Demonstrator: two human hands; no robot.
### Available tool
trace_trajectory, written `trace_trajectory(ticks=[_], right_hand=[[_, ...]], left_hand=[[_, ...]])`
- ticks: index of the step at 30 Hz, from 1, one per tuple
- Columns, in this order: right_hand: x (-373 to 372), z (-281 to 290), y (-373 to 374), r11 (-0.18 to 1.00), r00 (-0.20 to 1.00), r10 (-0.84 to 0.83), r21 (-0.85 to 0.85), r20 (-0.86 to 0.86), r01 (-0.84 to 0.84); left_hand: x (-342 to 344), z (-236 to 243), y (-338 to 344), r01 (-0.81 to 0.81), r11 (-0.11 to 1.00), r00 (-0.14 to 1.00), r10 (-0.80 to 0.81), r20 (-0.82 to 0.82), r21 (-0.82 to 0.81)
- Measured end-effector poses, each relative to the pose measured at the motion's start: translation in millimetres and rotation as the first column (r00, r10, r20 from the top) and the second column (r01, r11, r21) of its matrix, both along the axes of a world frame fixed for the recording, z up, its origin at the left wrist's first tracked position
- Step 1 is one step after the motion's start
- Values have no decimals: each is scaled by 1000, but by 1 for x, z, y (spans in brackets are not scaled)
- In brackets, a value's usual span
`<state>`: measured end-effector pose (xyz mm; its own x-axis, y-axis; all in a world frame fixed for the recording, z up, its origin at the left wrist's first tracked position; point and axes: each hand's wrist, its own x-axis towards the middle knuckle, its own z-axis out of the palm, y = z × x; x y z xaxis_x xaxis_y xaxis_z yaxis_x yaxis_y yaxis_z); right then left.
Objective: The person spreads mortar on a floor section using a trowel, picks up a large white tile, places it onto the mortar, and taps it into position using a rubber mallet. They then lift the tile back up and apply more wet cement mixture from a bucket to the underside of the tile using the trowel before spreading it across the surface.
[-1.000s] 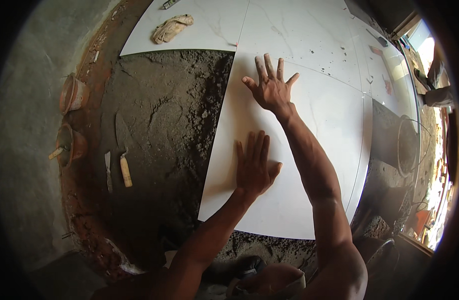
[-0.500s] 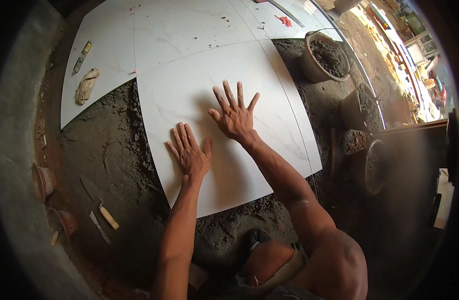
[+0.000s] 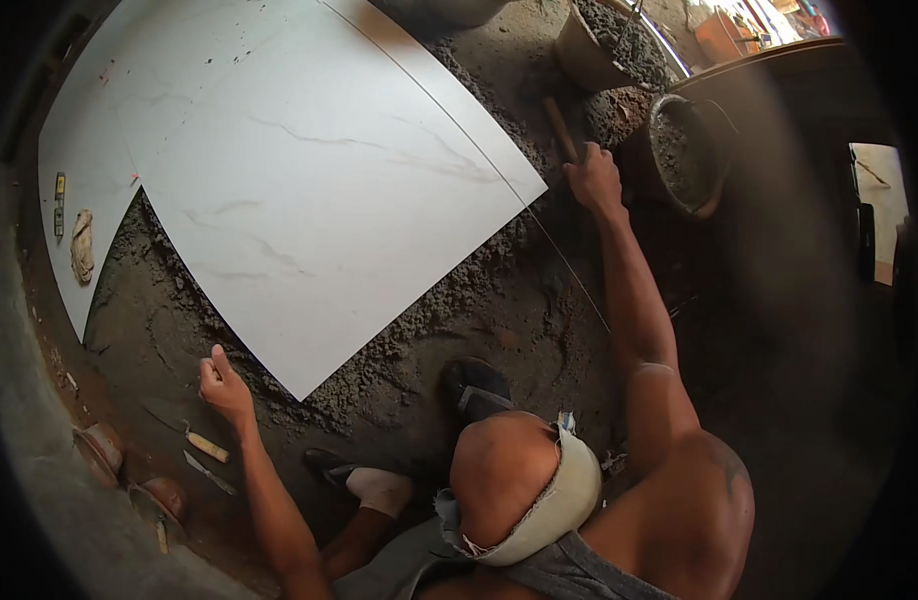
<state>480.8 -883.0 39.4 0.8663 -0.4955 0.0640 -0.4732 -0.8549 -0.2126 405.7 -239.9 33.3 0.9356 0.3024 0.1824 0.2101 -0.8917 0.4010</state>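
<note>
A large white marble-look tile [image 3: 309, 220] lies on a bed of dark, crumbly mortar. My left hand [image 3: 226, 390] hovers off the tile's left edge, fingers curled in with the thumb up and nothing visible in them. Beyond the tile's right corner, my right hand [image 3: 596, 180] is closed around the near end of a brown wooden handle [image 3: 560, 130]. The tool's far end is hard to make out against the mortar. A pointing trowel with a pale wooden handle [image 3: 208, 447] and a thin blade [image 3: 210, 473] lie below my left hand.
Buckets of mortar [image 3: 619, 50] and a further bucket [image 3: 684, 155] stand at the far right. A string line [image 3: 569, 262] runs from the tile's right corner. A level [image 3: 59, 205] and a rag [image 3: 82, 246] rest on the left tile. Clay-coloured pots [image 3: 101, 450] line the wall.
Both hands have lifted off the tile. The left moved left and curled; the right reached out right and took hold of the wooden handle. My view has turned rightward.
</note>
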Motion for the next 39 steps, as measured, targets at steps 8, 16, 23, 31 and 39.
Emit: trace_trajectory(ticks=[8,16,23,31,39], right_hand=[[22,-58,-38,971,987,86,235,-133,-53],[33,-3,-33,534,993,120,843,4,-68],[7,37,134,644,932,232,675,277,-361],[85,2,276,460,539,730,282,420,-842],[132,-9,327,340,449,796,315,406,-886]], left_hand=[[10,11,-82,411,910,906,-401,133,-60],[101,-22,-124,377,926,926,-377,8,40],[158,-45,-116,158,979,985,-148,-85,128],[163,-47,-129,116,991,993,-116,-11,73],[163,-43,-127,106,994,994,-106,-8,35]])
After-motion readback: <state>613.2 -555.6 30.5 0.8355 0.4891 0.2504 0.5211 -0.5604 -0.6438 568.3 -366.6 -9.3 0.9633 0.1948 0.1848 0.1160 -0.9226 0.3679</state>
